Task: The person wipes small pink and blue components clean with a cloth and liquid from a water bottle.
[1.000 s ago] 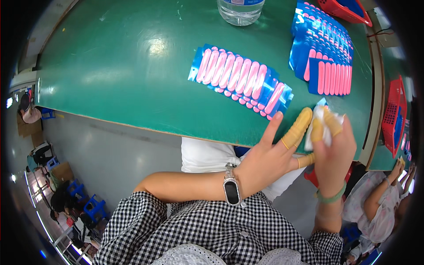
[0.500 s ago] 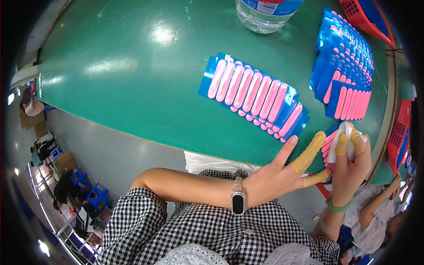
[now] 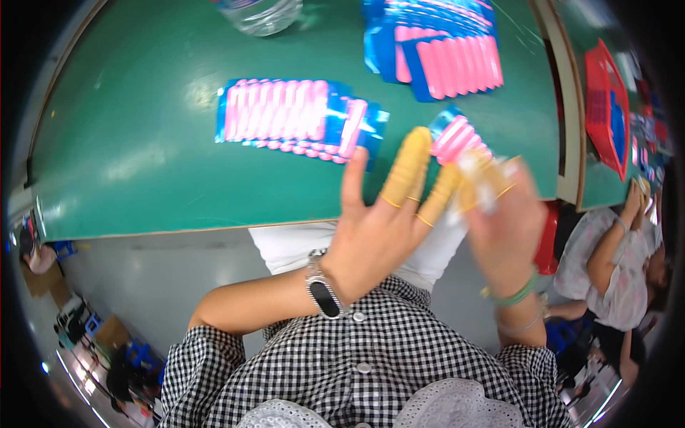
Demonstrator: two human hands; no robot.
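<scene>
A small blue card with pink rounded strips (image 3: 457, 137) lies between my hands, near the table's front edge. My left hand (image 3: 378, 225) has its fingers spread, several of them in yellow finger cots; the fingertips come close to the card's left and near edges. My right hand (image 3: 508, 221), blurred by motion, is closed on a crumpled white wipe (image 3: 477, 182) at the card's near end. Whether the wipe touches the strips, I cannot tell. Left of the card, overlapping blue cards with pink strips (image 3: 278, 110) form a row, close to my left hand's bare finger.
More blue cards with pink strips (image 3: 460, 65) are piled at the far side. A clear bottle (image 3: 265, 18) stands at the back. Past the right table edge are a red basket (image 3: 605, 114) and another person's arm (image 3: 606, 267). The green table (image 3: 128, 164) ends just before my body.
The view has shifted, so the table's things appear farther left. The card between my hands shows more of its strips, and my right hand with the wipe is now smeared by motion.
</scene>
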